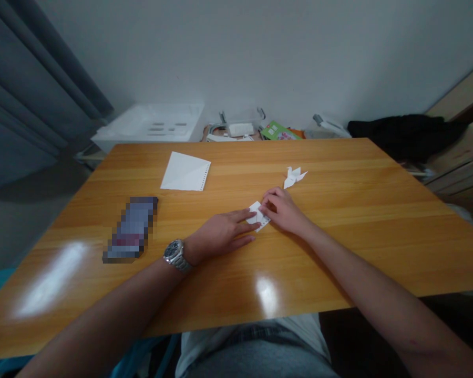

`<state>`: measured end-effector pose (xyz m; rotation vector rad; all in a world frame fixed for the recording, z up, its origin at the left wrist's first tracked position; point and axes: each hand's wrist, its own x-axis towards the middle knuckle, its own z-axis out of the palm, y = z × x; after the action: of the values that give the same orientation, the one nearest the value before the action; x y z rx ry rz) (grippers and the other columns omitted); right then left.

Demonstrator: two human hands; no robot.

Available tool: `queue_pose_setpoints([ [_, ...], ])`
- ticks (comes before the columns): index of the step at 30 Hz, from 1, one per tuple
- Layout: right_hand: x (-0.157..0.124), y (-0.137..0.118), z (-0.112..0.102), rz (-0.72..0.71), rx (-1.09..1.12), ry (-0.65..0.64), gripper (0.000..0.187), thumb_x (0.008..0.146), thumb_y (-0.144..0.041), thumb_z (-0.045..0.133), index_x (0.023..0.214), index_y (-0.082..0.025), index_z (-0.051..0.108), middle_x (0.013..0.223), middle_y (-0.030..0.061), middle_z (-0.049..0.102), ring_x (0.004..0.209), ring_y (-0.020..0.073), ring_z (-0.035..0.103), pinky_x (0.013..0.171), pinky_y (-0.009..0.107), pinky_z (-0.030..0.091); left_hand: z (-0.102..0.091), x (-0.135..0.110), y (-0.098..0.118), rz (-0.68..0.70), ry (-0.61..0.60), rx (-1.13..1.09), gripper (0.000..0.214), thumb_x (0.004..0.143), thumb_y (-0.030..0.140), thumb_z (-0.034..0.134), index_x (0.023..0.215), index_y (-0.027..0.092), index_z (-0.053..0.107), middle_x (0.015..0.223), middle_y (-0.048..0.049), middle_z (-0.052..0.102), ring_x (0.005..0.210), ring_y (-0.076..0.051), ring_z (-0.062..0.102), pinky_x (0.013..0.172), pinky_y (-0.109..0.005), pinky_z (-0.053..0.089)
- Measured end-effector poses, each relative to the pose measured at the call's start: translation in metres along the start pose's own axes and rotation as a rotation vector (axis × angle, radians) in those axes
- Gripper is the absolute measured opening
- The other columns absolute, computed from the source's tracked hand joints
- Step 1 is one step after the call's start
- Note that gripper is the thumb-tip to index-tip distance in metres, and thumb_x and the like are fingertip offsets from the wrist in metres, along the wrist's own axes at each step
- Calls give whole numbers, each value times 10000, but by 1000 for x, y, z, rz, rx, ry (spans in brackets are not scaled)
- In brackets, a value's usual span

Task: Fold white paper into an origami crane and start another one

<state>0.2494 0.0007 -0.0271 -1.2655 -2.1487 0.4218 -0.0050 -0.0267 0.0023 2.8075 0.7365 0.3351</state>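
Note:
A small folded piece of white paper (255, 208) lies on the wooden table, with a row of punched holes along one edge. My left hand (224, 233) rests flat on its left side, fingers stretched out and slightly spread. At its right corner my right hand (281, 210) pinches the paper between thumb and forefinger. Part of the paper is hidden under the fingers. Just beyond my right hand stands a white origami crane (294, 177), touched by neither hand.
A sheet of white paper (186, 172) with a perforated edge lies at the back left. Nearer, a blurred-out phone-like object (132, 228) rests on the table (339, 168). Behind the far edge are a white plastic tub (153, 118), a green booklet (278, 131) and dark cloth (402, 134).

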Motion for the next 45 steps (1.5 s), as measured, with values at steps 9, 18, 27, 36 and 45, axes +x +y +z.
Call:
queue_pose_setpoints([
  [9,1,4,2,17,24,18,130,901,-260,684,800,-197,632,1014,84,570,1023,253,572,956,423,460,1,3,-3,73,10,-25,430,1044,412,465,1429,245,561,1556,-80,474,1424,-234,470,1186,-391,409],
  [18,2,8,0,-15,30,12,134,895,-270,696,809,-194,626,996,86,585,1008,262,575,937,433,469,-4,3,-7,95,-25,-81,440,1046,414,461,1442,239,543,1520,-60,521,1446,-231,443,1202,-405,386],
  [27,1,7,-1,-22,46,-1,122,899,-244,688,809,-197,620,1017,89,580,1026,255,571,947,426,470,-7,3,-7,149,-60,-27,482,1030,460,489,1454,237,532,1569,-85,454,1469,-265,405,1212,-438,368],
  [36,1,9,0,-43,42,7,121,913,-265,672,824,-200,622,998,83,580,1007,253,570,934,431,470,-10,3,-5,195,-61,23,448,1023,456,497,1415,251,571,1569,-93,451,1449,-315,424,1176,-483,407],
  [45,0,2,-2,3,42,2,100,910,-236,659,823,-201,623,1035,86,564,1018,245,568,952,417,464,-9,3,-6,164,-61,-23,454,1016,441,509,1419,240,571,1551,-90,478,1451,-295,424,1201,-468,376],
])
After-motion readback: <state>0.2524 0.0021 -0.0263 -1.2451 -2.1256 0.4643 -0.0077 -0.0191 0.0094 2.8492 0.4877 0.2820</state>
